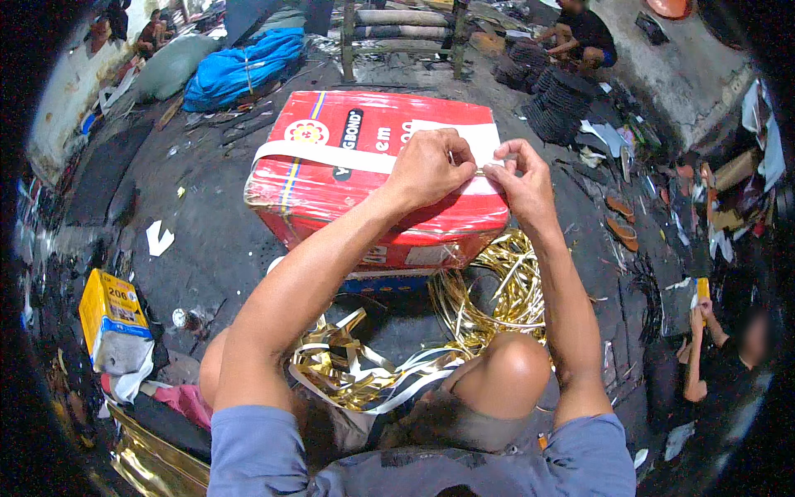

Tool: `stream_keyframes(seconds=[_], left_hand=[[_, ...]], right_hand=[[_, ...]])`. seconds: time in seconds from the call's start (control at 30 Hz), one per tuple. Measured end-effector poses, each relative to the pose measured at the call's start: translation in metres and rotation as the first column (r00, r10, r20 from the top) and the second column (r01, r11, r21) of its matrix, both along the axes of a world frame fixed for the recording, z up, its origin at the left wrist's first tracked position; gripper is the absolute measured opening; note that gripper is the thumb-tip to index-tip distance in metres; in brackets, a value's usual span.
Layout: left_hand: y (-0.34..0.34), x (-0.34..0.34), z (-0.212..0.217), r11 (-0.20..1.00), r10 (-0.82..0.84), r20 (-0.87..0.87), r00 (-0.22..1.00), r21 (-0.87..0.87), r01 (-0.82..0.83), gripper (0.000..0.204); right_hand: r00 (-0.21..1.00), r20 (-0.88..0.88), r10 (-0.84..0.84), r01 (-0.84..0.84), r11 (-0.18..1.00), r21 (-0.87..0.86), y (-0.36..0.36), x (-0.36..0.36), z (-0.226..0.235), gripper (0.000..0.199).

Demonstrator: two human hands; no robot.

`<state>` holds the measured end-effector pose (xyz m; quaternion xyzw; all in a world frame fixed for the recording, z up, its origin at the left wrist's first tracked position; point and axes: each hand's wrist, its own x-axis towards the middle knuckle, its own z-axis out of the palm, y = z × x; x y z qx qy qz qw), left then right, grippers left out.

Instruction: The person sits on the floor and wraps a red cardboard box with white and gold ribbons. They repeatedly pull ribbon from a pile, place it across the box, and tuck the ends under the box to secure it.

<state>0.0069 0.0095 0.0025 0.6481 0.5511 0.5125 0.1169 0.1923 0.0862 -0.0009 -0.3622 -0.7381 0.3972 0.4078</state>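
White strip (331,155) lies across the top of the red box (331,199), running from its left edge toward the right, where both hands meet. Left hand (429,168) rests knuckles-up on the box top, fingers curled down onto the strip; right hand (517,180) pinches narrowly at the strip's end, thumb and forefinger closed on something thin, possibly a small gold piece, too small to tell. Hands touch at the fingertips.

Progress, judged: strip is laid flat over most of the lid; the end at the right is still being worked, not yet released. Loose gold strips (489,290) heap on the floor just near of the box, with a tangle of gold and white ribbon (348,364) between the knees, so plenty of material appears unused.

Containers: red box is closed and film-wrapped, contents hidden. Yellow carton (112,319) stands near-left, top torn, contents not visible. Blue bundle (240,70) far-left, tied shut.
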Motion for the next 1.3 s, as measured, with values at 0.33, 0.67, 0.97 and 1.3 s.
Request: stream_keyframes(seconds=[0.33,0.67,0.97,1.3], left_hand=[[0.014,-0.008,0.007,0.981,-0.162,-0.104,0.981,0.093,0.172,0.013],[0.015,0.013,0.001,0.983,-0.165,0.052,0.985,0.089,0.16,0.01],[0.031,0.023,0.008,0.984,-0.18,0.06,0.982,0.003,0.18,0.01],[0.028,0.02,0.001,0.984,-0.17,0.064,0.983,0.066,0.165,0.007]], right_hand=[[0.993,-0.09,-0.078,0.056,0.973,-0.225,-0.003,0.001,0.008,0.037],[0.991,-0.095,-0.096,0.089,0.994,-0.066,0.0,0.002,-0.021,0.038],[0.792,-0.603,-0.097,-0.425,0.621,-0.658,-0.01,0.014,-0.035,0.021],[0.858,0.407,-0.313,0.22,0.941,0.259,0.033,-0.016,0.029,0.05]])
